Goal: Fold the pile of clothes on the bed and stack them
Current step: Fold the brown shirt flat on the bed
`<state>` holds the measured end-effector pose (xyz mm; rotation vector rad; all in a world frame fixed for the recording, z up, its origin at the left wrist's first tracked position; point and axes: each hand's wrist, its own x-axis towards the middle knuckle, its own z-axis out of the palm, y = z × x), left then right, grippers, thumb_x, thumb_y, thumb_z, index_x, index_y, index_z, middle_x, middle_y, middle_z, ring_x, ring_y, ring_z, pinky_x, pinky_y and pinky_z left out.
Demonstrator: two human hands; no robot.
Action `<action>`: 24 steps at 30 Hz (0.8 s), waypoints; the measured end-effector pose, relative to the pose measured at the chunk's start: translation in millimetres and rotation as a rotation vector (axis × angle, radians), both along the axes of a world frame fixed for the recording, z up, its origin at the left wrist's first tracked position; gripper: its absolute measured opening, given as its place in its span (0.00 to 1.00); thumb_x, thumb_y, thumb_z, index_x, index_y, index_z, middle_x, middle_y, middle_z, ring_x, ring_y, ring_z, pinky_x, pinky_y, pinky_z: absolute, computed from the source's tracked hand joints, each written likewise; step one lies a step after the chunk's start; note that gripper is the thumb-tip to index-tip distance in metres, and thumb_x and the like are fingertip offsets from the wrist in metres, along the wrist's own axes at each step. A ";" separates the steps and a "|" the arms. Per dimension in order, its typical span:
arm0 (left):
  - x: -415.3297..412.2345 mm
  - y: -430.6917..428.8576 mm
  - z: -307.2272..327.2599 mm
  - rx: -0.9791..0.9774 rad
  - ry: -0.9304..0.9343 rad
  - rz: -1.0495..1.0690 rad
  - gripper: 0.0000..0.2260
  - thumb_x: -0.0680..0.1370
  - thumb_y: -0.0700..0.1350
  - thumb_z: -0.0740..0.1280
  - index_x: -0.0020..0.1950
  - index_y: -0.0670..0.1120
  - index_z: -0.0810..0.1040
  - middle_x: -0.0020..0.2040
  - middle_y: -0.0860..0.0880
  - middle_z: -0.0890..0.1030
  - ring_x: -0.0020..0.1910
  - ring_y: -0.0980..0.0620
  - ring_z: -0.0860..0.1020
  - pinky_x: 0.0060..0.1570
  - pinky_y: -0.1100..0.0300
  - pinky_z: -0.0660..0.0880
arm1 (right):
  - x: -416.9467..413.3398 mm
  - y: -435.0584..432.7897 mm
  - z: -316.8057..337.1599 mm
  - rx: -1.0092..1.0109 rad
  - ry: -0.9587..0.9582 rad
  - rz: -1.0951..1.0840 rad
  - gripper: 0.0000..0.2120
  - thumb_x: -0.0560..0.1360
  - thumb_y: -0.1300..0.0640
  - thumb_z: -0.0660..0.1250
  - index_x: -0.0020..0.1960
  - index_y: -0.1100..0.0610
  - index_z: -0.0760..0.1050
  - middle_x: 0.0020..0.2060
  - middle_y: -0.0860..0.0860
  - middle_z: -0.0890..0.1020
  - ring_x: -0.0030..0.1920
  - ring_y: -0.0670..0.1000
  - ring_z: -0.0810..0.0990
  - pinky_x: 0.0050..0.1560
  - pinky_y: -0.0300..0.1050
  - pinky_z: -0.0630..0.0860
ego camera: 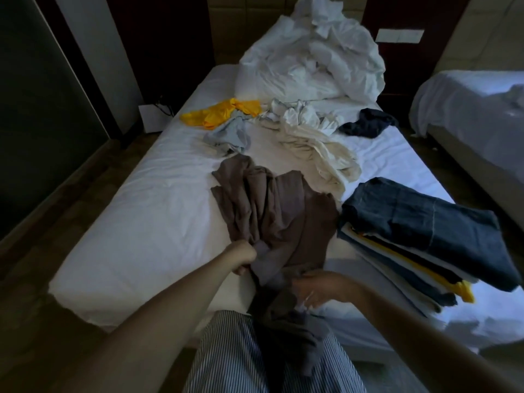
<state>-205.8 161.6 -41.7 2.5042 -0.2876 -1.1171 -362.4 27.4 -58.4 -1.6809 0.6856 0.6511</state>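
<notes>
A crumpled brown garment [278, 211] lies on the white bed [147, 217], its near end hanging over the bed's front edge. My left hand [242, 258] grips a bunch of this cloth at its left edge. My right hand [314, 287] holds the garment's lower part near the bed edge, fingers partly hidden in the folds. To the right sits a stack of folded clothes [419, 245] topped with dark blue denim. Farther back lie unfolded pieces: a cream garment [317, 148], a light grey one [229, 134], a yellow one [224, 112], a white one [300, 114] and a dark navy one [368, 123].
A heaped white duvet [312, 61] fills the head of the bed. A second bed [467, 109] stands to the right across a narrow aisle. A dark wall panel [42, 109] runs along the left. My striped trousers [226, 358] are against the bed's front edge.
</notes>
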 end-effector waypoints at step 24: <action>87.6 -107.5 -3.2 -0.005 -0.680 -0.287 0.29 0.79 0.50 0.61 0.76 0.44 0.53 0.78 0.42 0.49 0.76 0.41 0.50 0.72 0.49 0.52 | 74.5 -49.9 -39.9 -0.023 -0.098 -0.592 0.13 0.75 0.69 0.59 0.59 0.63 0.72 0.56 0.59 0.76 0.54 0.57 0.76 0.63 0.51 0.72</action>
